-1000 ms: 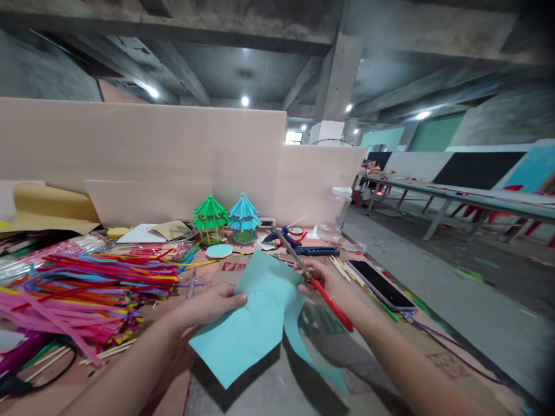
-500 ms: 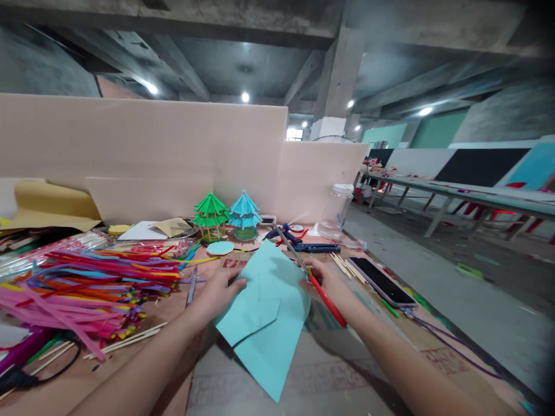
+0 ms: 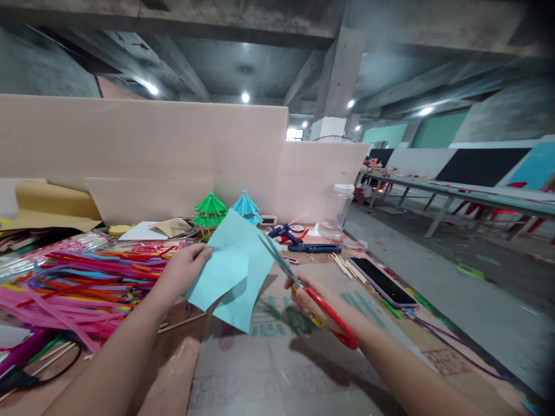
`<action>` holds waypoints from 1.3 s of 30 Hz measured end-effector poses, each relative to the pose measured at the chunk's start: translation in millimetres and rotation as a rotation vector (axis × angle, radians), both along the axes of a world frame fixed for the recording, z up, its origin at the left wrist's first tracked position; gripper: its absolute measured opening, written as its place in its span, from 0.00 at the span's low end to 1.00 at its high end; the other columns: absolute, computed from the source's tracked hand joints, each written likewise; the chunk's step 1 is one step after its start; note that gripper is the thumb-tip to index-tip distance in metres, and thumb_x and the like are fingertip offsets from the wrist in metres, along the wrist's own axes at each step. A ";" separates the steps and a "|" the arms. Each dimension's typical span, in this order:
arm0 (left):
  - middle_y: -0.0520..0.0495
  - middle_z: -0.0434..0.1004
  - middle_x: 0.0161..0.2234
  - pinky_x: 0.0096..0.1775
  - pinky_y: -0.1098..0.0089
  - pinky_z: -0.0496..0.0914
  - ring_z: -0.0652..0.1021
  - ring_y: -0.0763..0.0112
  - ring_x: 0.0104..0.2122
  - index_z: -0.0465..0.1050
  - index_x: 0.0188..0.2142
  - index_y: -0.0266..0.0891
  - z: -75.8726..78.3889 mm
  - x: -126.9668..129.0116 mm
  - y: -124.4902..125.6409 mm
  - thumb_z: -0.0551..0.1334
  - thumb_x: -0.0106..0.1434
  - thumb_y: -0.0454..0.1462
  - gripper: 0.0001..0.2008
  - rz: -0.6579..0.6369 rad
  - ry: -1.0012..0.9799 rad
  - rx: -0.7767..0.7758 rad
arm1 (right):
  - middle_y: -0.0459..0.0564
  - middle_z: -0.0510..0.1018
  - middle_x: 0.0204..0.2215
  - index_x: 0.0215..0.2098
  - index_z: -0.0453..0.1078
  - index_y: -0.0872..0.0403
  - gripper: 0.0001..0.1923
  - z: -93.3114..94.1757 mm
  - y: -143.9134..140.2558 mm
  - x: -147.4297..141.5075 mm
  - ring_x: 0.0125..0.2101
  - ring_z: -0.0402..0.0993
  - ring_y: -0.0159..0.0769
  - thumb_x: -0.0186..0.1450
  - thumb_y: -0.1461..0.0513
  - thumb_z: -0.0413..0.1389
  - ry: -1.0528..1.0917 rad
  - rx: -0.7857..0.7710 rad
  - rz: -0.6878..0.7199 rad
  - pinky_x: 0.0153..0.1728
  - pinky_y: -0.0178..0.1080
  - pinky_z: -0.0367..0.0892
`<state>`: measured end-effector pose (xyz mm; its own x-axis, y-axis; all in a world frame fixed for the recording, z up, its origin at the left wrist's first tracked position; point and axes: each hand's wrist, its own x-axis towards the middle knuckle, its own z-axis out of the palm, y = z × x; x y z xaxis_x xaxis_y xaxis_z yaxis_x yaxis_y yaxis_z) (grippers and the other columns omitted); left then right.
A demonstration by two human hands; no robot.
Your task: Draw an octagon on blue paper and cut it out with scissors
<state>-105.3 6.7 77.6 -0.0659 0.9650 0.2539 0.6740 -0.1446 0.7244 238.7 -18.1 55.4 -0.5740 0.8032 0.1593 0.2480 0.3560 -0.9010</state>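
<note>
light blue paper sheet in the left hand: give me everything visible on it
The light blue paper sheet is thin, matte, plain craft paper with an irregular cut outline and a loose flap hanging at its lower edge. It is held up off the table, tilted, pinched at its left edge by the left hand. The blades of the red-handled scissors, held in the right hand, meet its right edge. It partly hides the small blue paper pavilion model behind it.
</note>
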 end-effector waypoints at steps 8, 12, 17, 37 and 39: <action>0.45 0.76 0.47 0.44 0.57 0.76 0.78 0.60 0.43 0.72 0.50 0.36 7.4 -1.4 -5.0 0.61 0.70 0.47 0.18 0.070 -0.244 0.111 | 0.43 0.62 0.27 0.45 0.65 0.51 0.27 8.8 -10.1 -1.7 0.24 0.56 0.31 0.68 0.38 0.48 -0.055 -0.024 0.037 0.23 0.34 0.58; 0.46 0.76 0.44 0.41 0.60 0.76 0.79 0.63 0.39 0.72 0.49 0.36 9.7 4.4 -9.6 0.60 0.70 0.47 0.17 0.039 -0.288 0.139 | 0.43 0.62 0.27 0.45 0.65 0.50 0.27 10.7 -12.9 -2.6 0.23 0.56 0.31 0.68 0.38 0.48 -0.064 -0.034 0.024 0.21 0.33 0.56; 0.48 0.76 0.39 0.37 0.64 0.75 0.78 0.67 0.35 0.73 0.45 0.36 13.0 13.8 -15.5 0.60 0.70 0.47 0.16 -0.015 -0.257 0.152 | 0.44 0.63 0.28 0.43 0.65 0.51 0.26 6.1 -14.0 -4.1 0.25 0.58 0.32 0.68 0.39 0.49 -0.025 -0.025 0.034 0.23 0.34 0.58; 0.49 0.76 0.39 0.37 0.64 0.74 0.77 0.67 0.35 0.73 0.44 0.36 9.3 31.3 -23.9 0.61 0.69 0.49 0.17 -0.009 -0.153 0.208 | 0.41 0.58 0.26 0.47 0.62 0.51 0.34 11.6 -21.6 -11.3 0.24 0.53 0.30 0.62 0.33 0.52 0.036 -0.144 0.051 0.23 0.35 0.52; 0.48 0.76 0.39 0.37 0.64 0.74 0.77 0.67 0.35 0.73 0.45 0.37 9.7 31.9 -24.2 0.61 0.69 0.49 0.17 -0.008 -0.153 0.203 | 0.41 0.58 0.25 0.45 0.62 0.51 0.33 12.8 -21.9 -12.2 0.23 0.52 0.30 0.62 0.33 0.52 0.045 -0.149 0.057 0.23 0.35 0.51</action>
<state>-73.5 -17.5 87.2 -0.1112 0.8956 0.4307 0.5573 -0.3026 0.7732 226.5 -40.0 68.3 -0.6141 0.7863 0.0679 0.1891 0.2302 -0.9546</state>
